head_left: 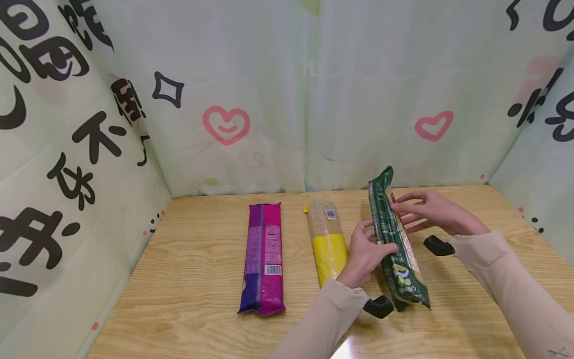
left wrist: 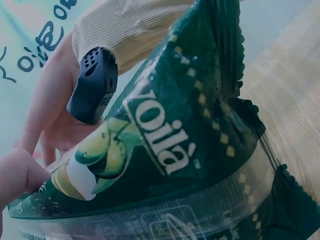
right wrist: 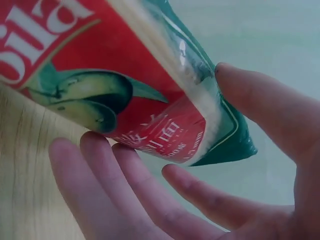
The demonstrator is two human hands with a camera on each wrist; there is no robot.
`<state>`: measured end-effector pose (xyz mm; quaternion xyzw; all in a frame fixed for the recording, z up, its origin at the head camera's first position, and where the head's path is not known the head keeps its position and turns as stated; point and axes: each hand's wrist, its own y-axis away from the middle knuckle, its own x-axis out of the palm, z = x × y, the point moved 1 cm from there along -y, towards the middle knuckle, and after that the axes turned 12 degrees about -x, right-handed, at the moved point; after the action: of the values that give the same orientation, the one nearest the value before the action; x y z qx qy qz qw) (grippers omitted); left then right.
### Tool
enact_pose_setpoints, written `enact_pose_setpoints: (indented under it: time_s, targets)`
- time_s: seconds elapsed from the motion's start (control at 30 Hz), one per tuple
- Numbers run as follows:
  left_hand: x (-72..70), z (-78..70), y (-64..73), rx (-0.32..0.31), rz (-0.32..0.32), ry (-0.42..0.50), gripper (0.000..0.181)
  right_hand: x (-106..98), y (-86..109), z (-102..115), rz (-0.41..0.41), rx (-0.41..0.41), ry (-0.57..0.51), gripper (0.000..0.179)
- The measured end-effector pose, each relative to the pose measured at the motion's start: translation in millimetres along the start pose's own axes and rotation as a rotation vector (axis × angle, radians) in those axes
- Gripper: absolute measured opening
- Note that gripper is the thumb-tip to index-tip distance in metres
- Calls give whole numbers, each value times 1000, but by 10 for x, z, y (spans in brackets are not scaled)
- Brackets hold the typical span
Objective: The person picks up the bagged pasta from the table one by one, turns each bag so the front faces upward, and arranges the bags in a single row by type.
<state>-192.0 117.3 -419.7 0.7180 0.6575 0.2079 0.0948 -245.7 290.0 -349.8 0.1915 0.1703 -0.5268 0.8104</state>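
Observation:
A long green packet, printed with olives and looking like a bag of pasta, leans at a tilt over the right half of the table. My left hand grips it at the middle, thumb across the front and fingers around its left side. At its upper right edge, my right hand touches it with spread, loosely bent fingers. In the right wrist view the thumb meets one edge and the fingertips lie along the other, by a red label. The packet's crimped lower end fills the left wrist view.
Left of the green packet lies a clear and yellow packet, partly behind the left hand. Farther left, a purple and pink packet with a barcode lies lengthwise on the wooden table. Printed curtains stand around the table's back and sides.

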Motion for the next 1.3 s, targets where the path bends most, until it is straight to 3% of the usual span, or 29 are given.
enact_pose_setpoints:
  time_s: [0.63,1.3]
  targets:
    - [5,-1,29,-7,84,38,59,-5,-47,-241,63,-1,-186,70]
    - [16,21,-8,-28,102,47,60,7,-22,-187,-27,-24,-154,72]
